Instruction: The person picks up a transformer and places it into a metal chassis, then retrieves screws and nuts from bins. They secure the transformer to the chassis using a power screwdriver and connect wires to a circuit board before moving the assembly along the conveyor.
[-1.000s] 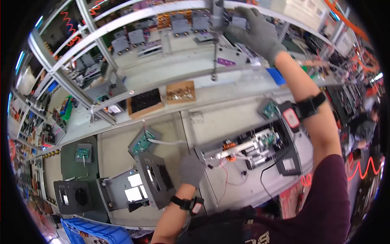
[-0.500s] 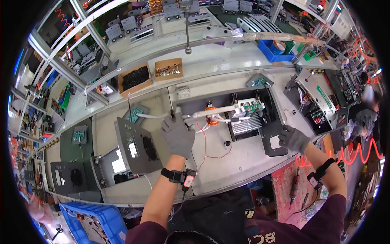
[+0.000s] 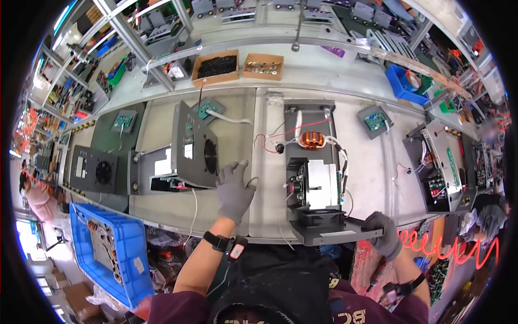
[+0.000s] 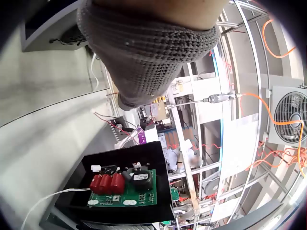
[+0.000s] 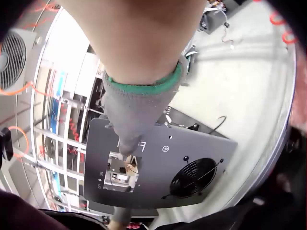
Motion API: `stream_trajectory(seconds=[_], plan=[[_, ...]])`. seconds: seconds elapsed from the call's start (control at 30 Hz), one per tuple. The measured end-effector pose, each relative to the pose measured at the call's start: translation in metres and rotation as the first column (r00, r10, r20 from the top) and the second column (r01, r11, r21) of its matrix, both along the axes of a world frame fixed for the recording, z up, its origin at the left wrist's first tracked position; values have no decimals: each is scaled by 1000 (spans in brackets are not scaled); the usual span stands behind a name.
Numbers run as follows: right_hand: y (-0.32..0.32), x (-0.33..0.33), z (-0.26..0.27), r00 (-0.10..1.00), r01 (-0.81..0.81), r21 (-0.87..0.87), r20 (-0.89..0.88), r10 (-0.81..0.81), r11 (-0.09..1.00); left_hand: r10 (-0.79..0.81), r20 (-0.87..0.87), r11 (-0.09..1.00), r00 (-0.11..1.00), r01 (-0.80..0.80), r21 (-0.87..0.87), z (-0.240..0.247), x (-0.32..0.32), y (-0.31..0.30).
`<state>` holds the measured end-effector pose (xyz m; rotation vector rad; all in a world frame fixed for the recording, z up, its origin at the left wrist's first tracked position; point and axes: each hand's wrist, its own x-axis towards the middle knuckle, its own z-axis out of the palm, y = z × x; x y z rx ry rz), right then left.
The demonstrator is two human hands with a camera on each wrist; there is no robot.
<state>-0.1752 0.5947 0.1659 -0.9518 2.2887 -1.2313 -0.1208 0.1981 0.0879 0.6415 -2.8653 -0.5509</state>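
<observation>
A dark grey metal chassis [image 3: 307, 108] lies lengthwise toward me on the bench, a copper-wound coil [image 3: 312, 140] and a finned heat sink block inside. Its upright front panel [image 3: 340, 233], at the bench's near edge, has a fan grille and a window cutout in the right wrist view. My gloved right hand [image 3: 381, 235] grips the right end of this panel, fingers curled at its edge. My gloved left hand [image 3: 236, 191] is held with fingers spread and grips nothing, between this chassis and a second unit's fan panel [image 3: 197, 148]. A green circuit board [image 4: 124, 189] with red capacitors shows in the left wrist view.
More units stand at far left [image 3: 94, 170] and right [image 3: 440, 167]. Boxes of black parts [image 3: 216, 67] and small metal parts [image 3: 263, 67] sit on the back ledge. Loose circuit boards [image 3: 374, 120] lie behind. A blue crate [image 3: 110, 254] stands at lower left.
The chassis has turned from lying crosswise to pointing toward me, its panel now at the near edge. My right hand came down from overhead to the panel; my left hand has left the chassis's far end.
</observation>
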Motion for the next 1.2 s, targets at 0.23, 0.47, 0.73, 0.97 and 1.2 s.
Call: stream_trajectory(seconds=[0.23,0.47,0.73,0.97,1.2], plan=[[-4,29,-7,970,239,-120,-17,-243,964,15,18,960,1000,-20,278,-28,-69,-13],[-6,35,-13,949,315,-154,21,-316,937,-228,243,972,943,234,4,-85,-151,6],[-2,31,-20,956,292,-164,12,-294,942,-445,600,871,665,167,462,-5,-208,-72],[-6,35,5,941,313,-7,136,-309,950,-102,-553,299,827,556,776,27,-274,-66],[-4,2,33,969,94,-167,-210,-129,981,-598,-46,773,800,561,-295,37,-108,-16]])
